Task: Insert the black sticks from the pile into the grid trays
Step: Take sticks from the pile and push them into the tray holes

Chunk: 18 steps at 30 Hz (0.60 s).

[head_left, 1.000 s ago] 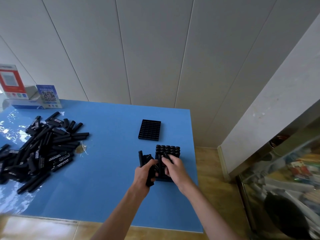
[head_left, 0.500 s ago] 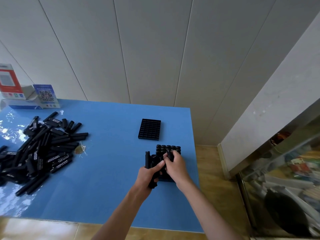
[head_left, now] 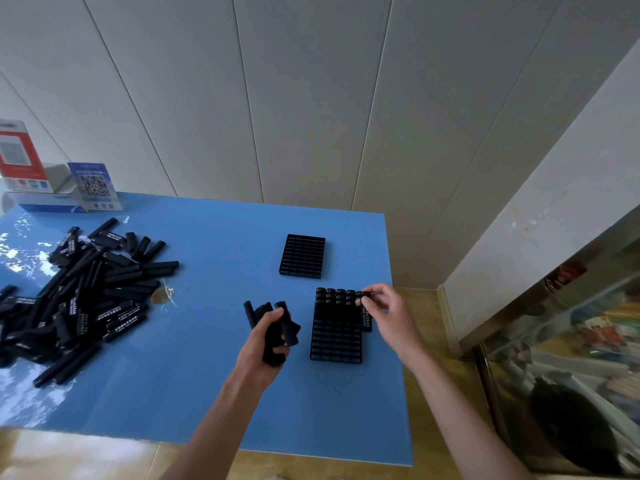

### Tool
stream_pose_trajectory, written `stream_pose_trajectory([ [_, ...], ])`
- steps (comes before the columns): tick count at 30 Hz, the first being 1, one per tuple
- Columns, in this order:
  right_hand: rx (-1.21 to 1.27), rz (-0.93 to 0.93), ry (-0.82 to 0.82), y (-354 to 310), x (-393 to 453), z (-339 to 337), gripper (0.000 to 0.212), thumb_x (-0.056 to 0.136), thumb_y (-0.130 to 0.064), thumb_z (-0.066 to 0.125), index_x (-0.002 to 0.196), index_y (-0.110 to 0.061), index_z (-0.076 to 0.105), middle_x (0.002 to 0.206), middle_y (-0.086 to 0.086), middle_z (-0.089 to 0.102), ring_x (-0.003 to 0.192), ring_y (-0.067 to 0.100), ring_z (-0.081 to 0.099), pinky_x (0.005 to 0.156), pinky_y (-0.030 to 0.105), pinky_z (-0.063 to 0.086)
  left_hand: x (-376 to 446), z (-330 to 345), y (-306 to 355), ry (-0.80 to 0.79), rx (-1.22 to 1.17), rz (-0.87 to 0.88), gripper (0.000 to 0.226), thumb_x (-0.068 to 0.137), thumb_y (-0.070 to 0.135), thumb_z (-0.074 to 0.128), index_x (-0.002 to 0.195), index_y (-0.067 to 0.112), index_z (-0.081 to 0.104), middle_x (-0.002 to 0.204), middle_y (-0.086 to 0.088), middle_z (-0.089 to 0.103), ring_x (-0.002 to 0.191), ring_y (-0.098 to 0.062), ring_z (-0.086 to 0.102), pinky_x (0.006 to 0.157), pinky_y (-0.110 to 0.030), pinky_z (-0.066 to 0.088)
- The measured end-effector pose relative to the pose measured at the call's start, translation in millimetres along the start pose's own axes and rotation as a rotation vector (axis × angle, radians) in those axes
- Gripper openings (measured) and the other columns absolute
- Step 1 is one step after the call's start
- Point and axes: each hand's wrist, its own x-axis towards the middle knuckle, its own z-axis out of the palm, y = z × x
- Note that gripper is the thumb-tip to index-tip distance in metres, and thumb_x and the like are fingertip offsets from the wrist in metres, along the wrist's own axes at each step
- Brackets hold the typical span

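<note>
Blue worktop (head_left: 214,375) against pale panelled wall (head_left: 294,98). Left hand (head_left: 265,344) grips a bundle of sticks (head_left: 277,323); right hand (head_left: 388,317) pinches one stick (head_left: 364,315) at the tray (head_left: 336,341). QR-code card (head_left: 93,185) far beyond the left hand; lettering unreadable.

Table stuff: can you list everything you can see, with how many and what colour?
Table: one, blue, by the wall.
Pile: many black sticks, table's left.
Far tray: one, black, holds no sticks.
Near tray: one, black, far rows filled with sticks.
Bundle: several black sticks, in left hand.
Stick: one, black, at near tray's right edge, pinched by right hand.
Cards: two, red-white and blue, far left.
Cabinet: one, glass, right.
Left hand: grips bundle.
Right hand: over near tray.
</note>
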Motion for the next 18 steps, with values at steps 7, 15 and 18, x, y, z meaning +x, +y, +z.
stream_pose_trajectory([
  [7,-0.317,-0.104,0.050,17.2,5.0,-16.9,0.011,0.091,-0.009,0.071,0.096,-0.018,0.070,0.090,-0.009,0.069,0.084,-0.005,0.061,0.072,0.006,0.045,-2.8,-10.5,7.0,-0.002,-0.009,0.008,0.030,0.077,0.022,0.077,0.099,0.006,0.065,0.083,-0.003,0.064,0.054,-0.009,0.046,0.036,-0.015,0.034],
  [15,-0.479,-0.212,0.051,25.6,1.9,-5.8,0.012,0.089,-0.006,0.073,0.097,-0.015,0.070,0.087,-0.011,0.069,0.081,-0.007,0.062,0.075,0.009,0.049,-7.4,-17.4,3.8,0.012,-0.034,0.004,0.029,0.078,0.020,0.076,0.100,0.006,0.062,0.081,-0.004,0.066,0.050,-0.008,0.047,0.035,-0.015,0.033],
  [18,-0.483,-0.283,0.010,20.9,-1.6,13.4,0.014,0.087,-0.006,0.074,0.099,-0.014,0.071,0.090,-0.007,0.072,0.080,0.000,0.066,0.078,0.012,0.051,-8.4,-20.5,3.6,0.022,-0.040,0.009,0.028,0.079,0.021,0.075,0.100,0.007,0.062,0.079,-0.004,0.068,0.050,-0.008,0.047,0.035,-0.015,0.033],
])
